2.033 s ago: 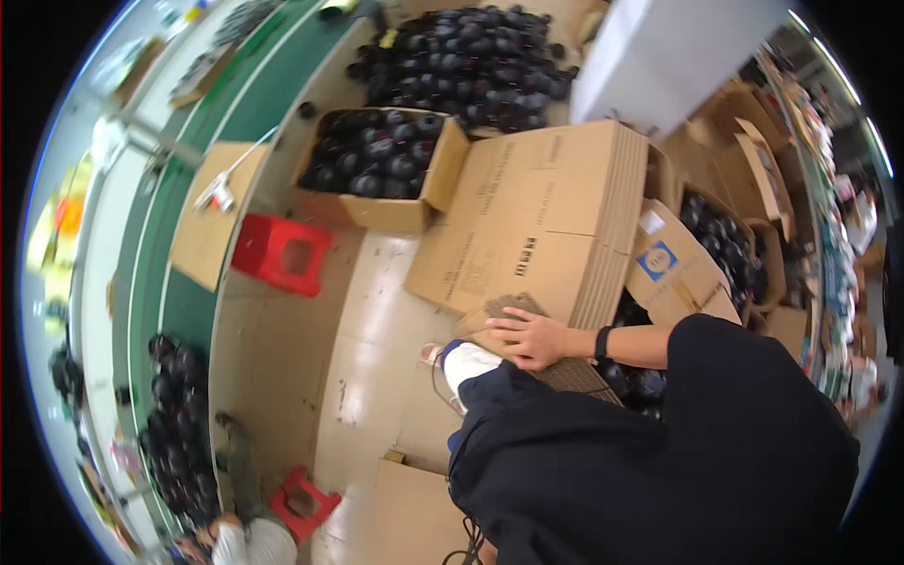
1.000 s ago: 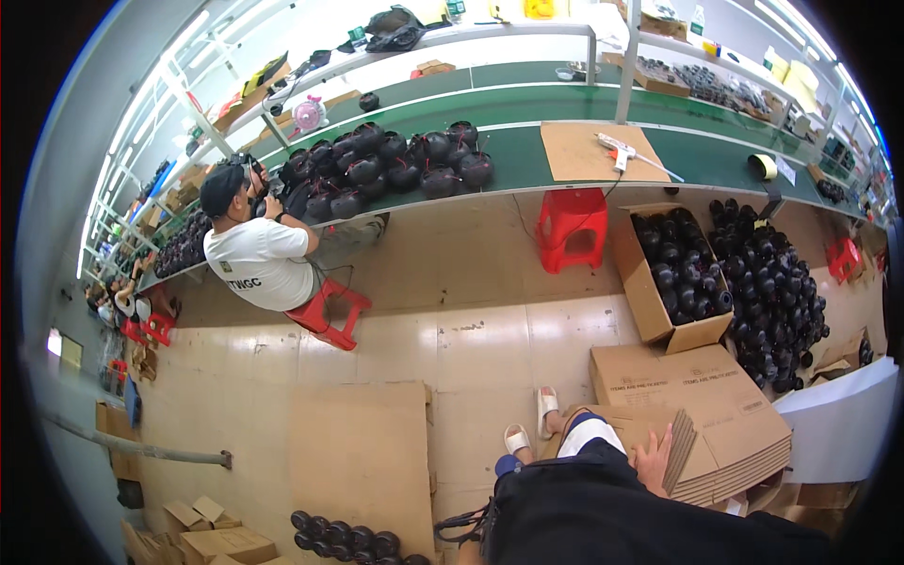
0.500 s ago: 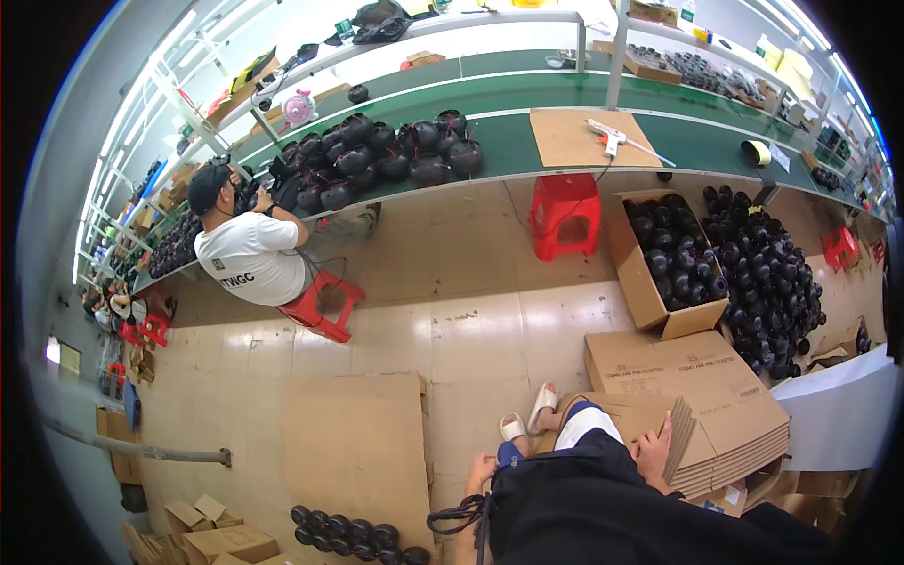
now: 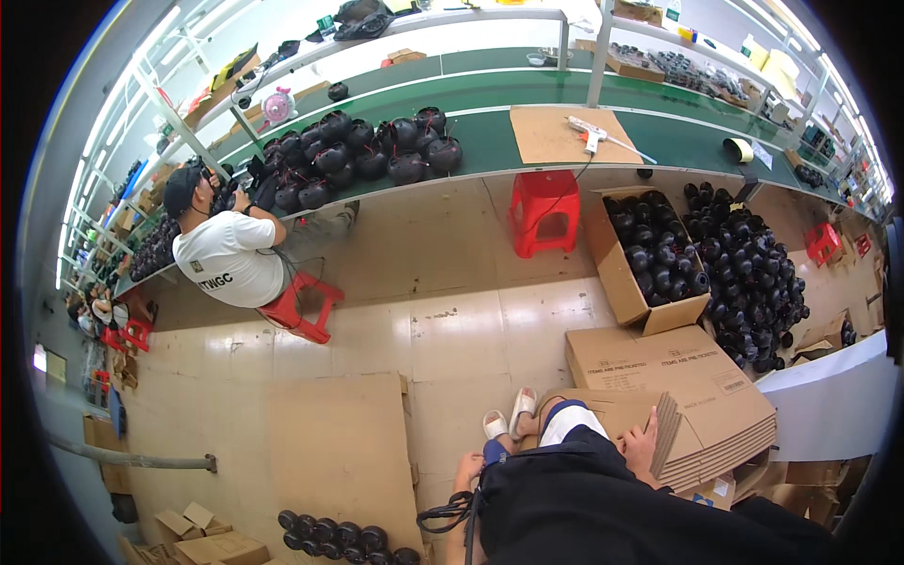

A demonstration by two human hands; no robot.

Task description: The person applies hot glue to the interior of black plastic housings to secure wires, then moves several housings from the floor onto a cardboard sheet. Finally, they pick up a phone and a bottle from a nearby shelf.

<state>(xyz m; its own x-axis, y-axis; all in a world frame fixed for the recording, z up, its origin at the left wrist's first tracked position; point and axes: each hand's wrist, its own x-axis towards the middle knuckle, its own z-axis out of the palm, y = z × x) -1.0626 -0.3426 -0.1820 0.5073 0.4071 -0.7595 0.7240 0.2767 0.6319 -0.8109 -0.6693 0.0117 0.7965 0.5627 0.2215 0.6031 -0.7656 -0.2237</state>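
My left hand (image 4: 468,467) hangs beside my left knee, next to the blue hem of the shorts. Its fingers look loosely extended, with nothing visible in them. Over to the right, my right hand (image 4: 640,446) rests at the near edge of some folded brown cardboard sheets (image 4: 669,428), index finger stretched out and nothing seen in its grasp. These sheets lean by a stack of flattened cardboard boxes (image 4: 697,386). Part of the right hand's palm side is hidden.
An open carton (image 4: 603,254) of glossy black round parts stands ahead, beside a large heap of black parts (image 4: 744,282). A red stool (image 4: 544,212) is under the green bench (image 4: 490,141). A seated co-worker (image 4: 231,254) is at left. Black parts (image 4: 344,537) line a cardboard sheet (image 4: 344,452).
The whole view has shifted slightly, so the surroundings sit a little farther left. Both hands keep nearly the same places beside the leg and the cardboard.
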